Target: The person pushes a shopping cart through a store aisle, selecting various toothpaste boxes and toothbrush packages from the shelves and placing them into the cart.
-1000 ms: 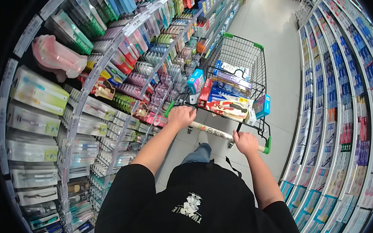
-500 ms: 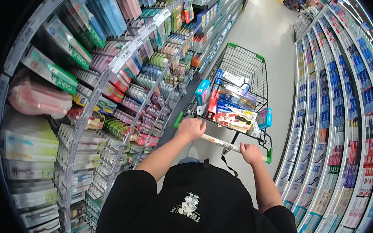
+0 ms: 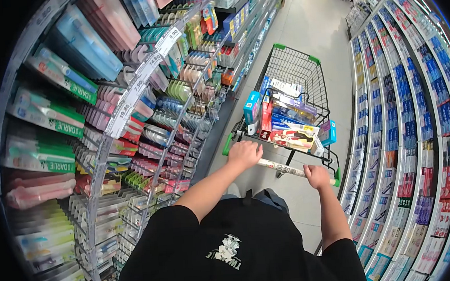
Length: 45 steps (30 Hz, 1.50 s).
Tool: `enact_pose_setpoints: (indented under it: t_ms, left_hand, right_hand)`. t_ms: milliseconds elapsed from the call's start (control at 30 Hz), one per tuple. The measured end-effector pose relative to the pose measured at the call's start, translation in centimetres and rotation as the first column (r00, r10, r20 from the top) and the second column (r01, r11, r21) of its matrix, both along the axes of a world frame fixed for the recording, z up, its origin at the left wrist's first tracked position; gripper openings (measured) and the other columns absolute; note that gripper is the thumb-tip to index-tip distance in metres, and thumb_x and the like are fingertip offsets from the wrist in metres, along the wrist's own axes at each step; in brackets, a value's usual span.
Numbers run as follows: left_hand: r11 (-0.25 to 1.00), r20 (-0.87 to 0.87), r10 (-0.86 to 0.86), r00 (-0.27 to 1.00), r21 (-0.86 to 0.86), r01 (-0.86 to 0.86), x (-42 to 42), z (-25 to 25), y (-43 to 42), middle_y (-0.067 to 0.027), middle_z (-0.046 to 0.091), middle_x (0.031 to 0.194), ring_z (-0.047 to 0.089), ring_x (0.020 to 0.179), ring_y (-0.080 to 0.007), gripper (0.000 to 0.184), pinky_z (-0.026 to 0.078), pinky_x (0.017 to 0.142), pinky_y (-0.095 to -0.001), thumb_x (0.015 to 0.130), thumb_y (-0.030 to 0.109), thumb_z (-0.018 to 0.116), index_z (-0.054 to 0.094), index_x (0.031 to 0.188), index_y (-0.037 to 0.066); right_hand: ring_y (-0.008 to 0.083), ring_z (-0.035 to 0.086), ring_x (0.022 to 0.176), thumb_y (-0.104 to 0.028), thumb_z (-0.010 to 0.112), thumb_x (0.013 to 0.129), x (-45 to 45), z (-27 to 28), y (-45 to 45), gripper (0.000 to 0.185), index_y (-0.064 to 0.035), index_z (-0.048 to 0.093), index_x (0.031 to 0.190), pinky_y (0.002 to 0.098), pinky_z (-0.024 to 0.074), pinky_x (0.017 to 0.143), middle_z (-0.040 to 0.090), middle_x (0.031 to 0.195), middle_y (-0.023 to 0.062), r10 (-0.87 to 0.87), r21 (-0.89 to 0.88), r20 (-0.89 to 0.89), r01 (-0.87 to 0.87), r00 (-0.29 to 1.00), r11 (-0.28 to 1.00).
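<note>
Between two runs of store shelves, a shopping cart (image 3: 297, 53) is standing on the pale tiled floor (image 3: 313, 22), just ahead of the person's body. The left hand (image 3: 245, 155) is clamping its grip around the handle (image 3: 281, 168) toward the left end, and the right hand (image 3: 317, 176) is clamping its grip on the same bar near the green cap (image 3: 336, 177).

The wire basket (image 3: 303, 71) is holding packages bunched toward the handle. A white box (image 3: 286, 89) is lying farthest forward, a purple see-through package (image 3: 299, 110) is resting nearer, and a blue box (image 3: 287, 123) is sitting next to that. A red box (image 3: 265, 120) is standing along the left, while a red-and-yellow box (image 3: 292, 136) is lying closest to the hands. Two turquoise boxes (image 3: 252, 107) are flanking the pile, one at each side edge; whether they are sitting inside the wire, I cannot tell.

To the left, a rack (image 3: 93, 210) is carrying hanging toothbrush packs (image 3: 48, 112), with price labels (image 3: 138, 86) running along its edge. To the right, long shelves (image 3: 385, 146) are holding rows of small boxes (image 3: 407, 96), mostly blue, red and purple
</note>
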<state>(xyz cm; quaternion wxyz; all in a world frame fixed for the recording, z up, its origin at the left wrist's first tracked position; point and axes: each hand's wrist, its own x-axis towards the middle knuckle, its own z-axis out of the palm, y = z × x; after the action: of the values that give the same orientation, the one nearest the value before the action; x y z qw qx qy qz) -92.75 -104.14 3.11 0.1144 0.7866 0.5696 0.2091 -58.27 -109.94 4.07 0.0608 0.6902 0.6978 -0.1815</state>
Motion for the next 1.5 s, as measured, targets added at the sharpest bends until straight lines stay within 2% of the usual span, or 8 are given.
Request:
enact_pose_setpoints:
  t_ms: [467,600,667,867,1067,1267,1433,1500]
  left_hand:
    - [0.991,-0.002,-0.019,1.000,-0.130,0.019,4.2,-0.1,10.0,-0.0124,0.072,0.078,0.071,0.077,-0.0354,0.038,0.056,0.069,-0.0497,0.098,0.040,0.059,0.069,0.077,0.009]
    - [0.919,0.296,0.089,0.951,-0.393,0.036,5.3,2.3,13.6,-0.0115,0.075,0.084,0.073,0.080,-0.0297,0.034,0.058,0.071,-0.0437,0.097,0.038,0.066,0.072,0.089,0.006]
    - [0.947,0.557,0.180,0.811,-0.322,0.011,5.2,1.8,16.4,-0.0092,0.076,0.085,0.073,0.076,-0.0192,0.022,0.057,0.070,-0.0336,0.095,0.026,0.075,0.073,0.097,0.004]
    - [0.921,0.678,0.337,0.653,-0.091,-0.379,-0.3,6.0,28.9,-0.0039,0.074,0.097,0.067,0.090,-0.0120,0.021,0.053,0.085,-0.0305,0.101,0.023,0.072,0.069,0.108,0.003]
    - [0.552,0.707,0.517,0.482,0.155,-0.819,-9.4,6.5,41.4,-0.0205,0.071,0.117,0.069,0.109,-0.0342,0.050,0.053,0.096,-0.0452,0.099,0.034,0.071,0.059,0.130,-0.003]
    - [0.451,0.678,0.612,0.408,0.125,-0.884,-14.5,6.9,46.1,-0.0221,0.070,0.120,0.070,0.111,-0.0323,0.056,0.054,0.097,-0.0433,0.098,0.037,0.074,0.058,0.130,-0.006]
    - [0.412,0.654,0.629,0.420,0.178,-0.894,-12.3,10.4,45.5,-0.0087,0.077,0.086,0.076,0.081,-0.0200,0.028,0.058,0.073,-0.0335,0.102,0.025,0.069,0.064,0.114,0.000]
    - [0.451,0.648,0.626,0.433,0.152,-0.879,-13.1,10.0,46.0,-0.0080,0.077,0.089,0.075,0.082,-0.0188,0.030,0.057,0.075,-0.0336,0.101,0.028,0.071,0.066,0.115,0.002]
  right_hand:
    - [0.0426,0.071,0.084,-0.049,0.044,0.105,4.3,0.4,9.3,0.053,-0.0127,0.077,0.087,0.0555,0.0555,0.078,0.074,0.084,0.0205,0.047,0.020,-0.039,-0.046,0.998,0.999]
    - [0.0416,0.072,0.083,-0.049,0.043,0.106,5.7,0.0,11.9,0.054,-0.0129,0.077,0.085,0.0553,0.0557,0.077,0.074,0.083,0.0194,0.084,0.011,-0.054,-0.083,0.995,0.996]
    - [0.0412,0.072,0.082,-0.049,0.043,0.106,6.3,0.1,13.3,0.054,-0.0127,0.077,0.085,0.0553,0.0557,0.077,0.074,0.082,0.0190,0.100,0.022,-0.063,-0.099,0.993,0.995]
    - [0.0433,0.070,0.080,-0.047,0.043,0.107,7.3,1.1,17.5,0.054,-0.0105,0.075,0.084,0.0555,0.0551,0.075,0.073,0.081,0.0218,0.104,0.013,-0.087,-0.103,0.991,0.995]
    - [0.0426,0.071,0.078,-0.047,0.042,0.107,9.1,0.3,21.4,0.056,-0.0094,0.076,0.083,0.0555,0.0555,0.074,0.073,0.080,0.0218,0.126,0.044,-0.085,-0.122,0.988,0.992]
    - [0.0407,0.072,0.079,-0.047,0.042,0.107,9.9,-0.2,25.5,0.056,-0.0104,0.076,0.083,0.0543,0.0565,0.074,0.074,0.080,0.0194,0.118,0.068,-0.063,-0.113,0.991,0.991]
    - [0.0408,0.072,0.079,-0.048,0.042,0.107,10.5,0.6,28.4,0.056,-0.0105,0.076,0.083,0.0547,0.0563,0.074,0.074,0.080,0.0192,0.089,0.050,-0.069,-0.086,0.994,0.995]
    - [0.0410,0.072,0.078,-0.048,0.042,0.107,10.8,0.3,29.5,0.056,-0.0103,0.076,0.083,0.0547,0.0563,0.074,0.074,0.080,0.0191,0.086,0.060,-0.058,-0.082,0.995,0.995]
